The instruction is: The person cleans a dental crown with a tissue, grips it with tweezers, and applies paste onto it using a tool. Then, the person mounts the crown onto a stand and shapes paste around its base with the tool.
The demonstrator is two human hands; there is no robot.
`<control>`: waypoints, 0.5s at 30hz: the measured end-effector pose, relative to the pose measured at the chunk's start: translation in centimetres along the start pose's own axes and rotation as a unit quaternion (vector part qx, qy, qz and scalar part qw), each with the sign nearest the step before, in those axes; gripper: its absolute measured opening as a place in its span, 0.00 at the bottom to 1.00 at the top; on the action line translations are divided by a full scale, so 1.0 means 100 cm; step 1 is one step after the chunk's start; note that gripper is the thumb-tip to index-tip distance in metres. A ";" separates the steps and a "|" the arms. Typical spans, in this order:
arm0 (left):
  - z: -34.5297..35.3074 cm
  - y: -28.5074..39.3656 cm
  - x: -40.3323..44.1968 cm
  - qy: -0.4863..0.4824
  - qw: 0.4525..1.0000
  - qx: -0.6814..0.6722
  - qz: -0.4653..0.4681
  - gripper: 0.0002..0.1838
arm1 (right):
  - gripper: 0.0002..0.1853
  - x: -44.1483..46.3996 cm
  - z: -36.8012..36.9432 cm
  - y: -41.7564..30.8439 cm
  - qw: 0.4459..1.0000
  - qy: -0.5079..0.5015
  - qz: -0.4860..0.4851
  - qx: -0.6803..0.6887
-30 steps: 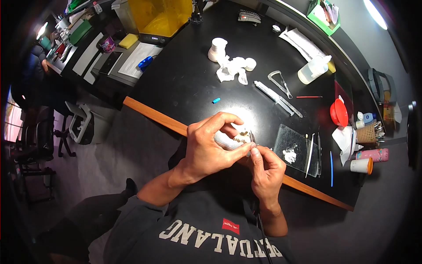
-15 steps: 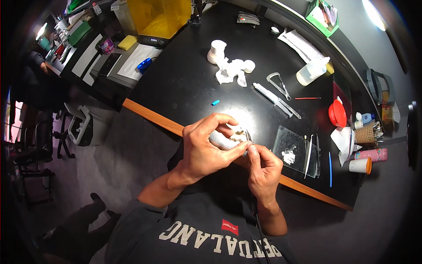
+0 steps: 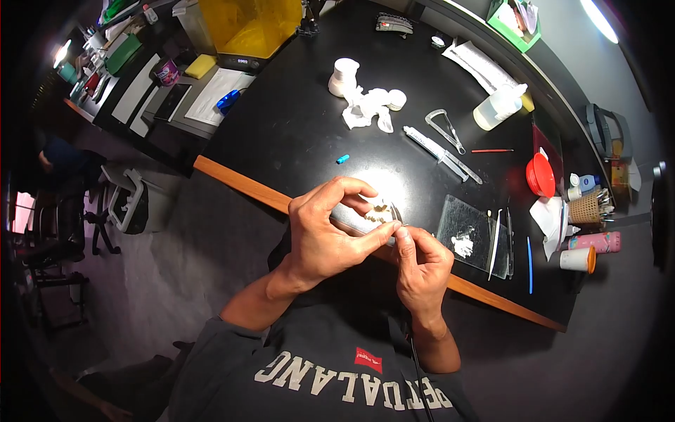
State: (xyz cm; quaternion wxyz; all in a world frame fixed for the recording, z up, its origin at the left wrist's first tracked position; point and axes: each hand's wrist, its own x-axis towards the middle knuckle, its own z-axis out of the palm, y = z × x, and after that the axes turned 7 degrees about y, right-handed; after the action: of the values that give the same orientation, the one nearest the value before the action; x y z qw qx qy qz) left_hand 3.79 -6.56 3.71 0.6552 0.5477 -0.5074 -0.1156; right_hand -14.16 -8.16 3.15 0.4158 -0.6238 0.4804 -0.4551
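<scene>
My left hand is curled around a pale dental model with yellowish teeth, under a bright pool of light at the table's front edge. Fingers and thumb hide much of the model. Close beside its right side, my right hand is closed in a pinch on a thin tool with a dark tip. The tip is at or near the teeth; contact cannot be made out. Both thumbs nearly meet there. A black cable runs down past my right wrist.
Right of my hands lies a glass slab with white material and slim instruments. Beyond are a large syringe, a caliper, a small blue piece, crumpled tissue, a clear bottle and a red bowl.
My hands keep almost the same pose, with the thin tool's dark tip slightly shifted at the model. In the left background, another person has moved.
</scene>
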 end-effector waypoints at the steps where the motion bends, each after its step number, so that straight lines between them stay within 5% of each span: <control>1: 0.000 0.000 0.000 0.006 1.000 -0.002 0.001 0.23 | 0.08 0.000 0.001 0.000 1.000 0.002 -0.004 -0.001; 15: -0.001 0.000 -0.002 -0.011 1.000 -0.005 -0.018 0.26 | 0.09 0.006 0.005 -0.006 0.997 0.010 -0.068 -0.027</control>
State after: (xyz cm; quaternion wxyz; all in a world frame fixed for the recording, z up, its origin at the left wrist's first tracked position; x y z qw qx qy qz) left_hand 3.84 -6.37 3.62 0.6501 0.5524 -0.5039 -0.1353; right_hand -13.49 -8.56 3.75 0.3619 -0.6616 0.4533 -0.4752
